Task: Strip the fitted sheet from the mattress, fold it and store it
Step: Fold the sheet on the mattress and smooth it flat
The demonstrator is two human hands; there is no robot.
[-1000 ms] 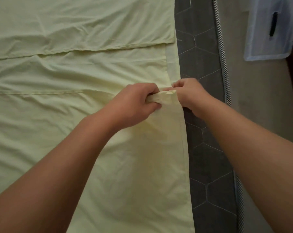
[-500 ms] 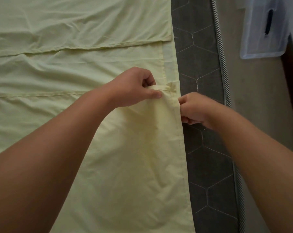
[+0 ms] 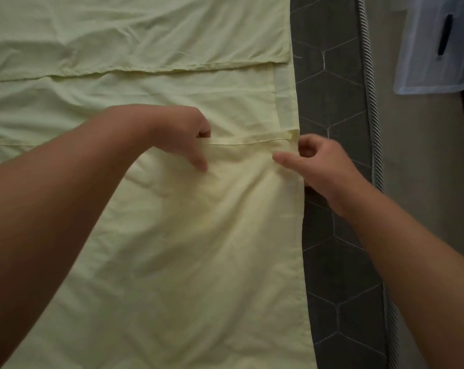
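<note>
From my remote view, the pale yellow-green fitted sheet point(image 3: 172, 262) is lying flat in several folded layers on top of the dark grey mattress point(image 3: 332, 102). Its right edge runs along a bare strip of the hexagon quilting. The left hand point(image 3: 180, 134) grasps the hemmed edge point(image 3: 249, 141) of the upper layer, with the fingers curled under the hem and the thumb lying on the cloth. The right hand point(image 3: 321, 166) pinches the same layer at its right corner, thumb on top and fingers curled beside the corner. Between the two hands the hem is stretched almost straight. Beyond the mattress's striped piping point(image 3: 369, 75) I see the beige floor point(image 3: 425, 209) and a translucent plastic container point(image 3: 425, 62).
</note>
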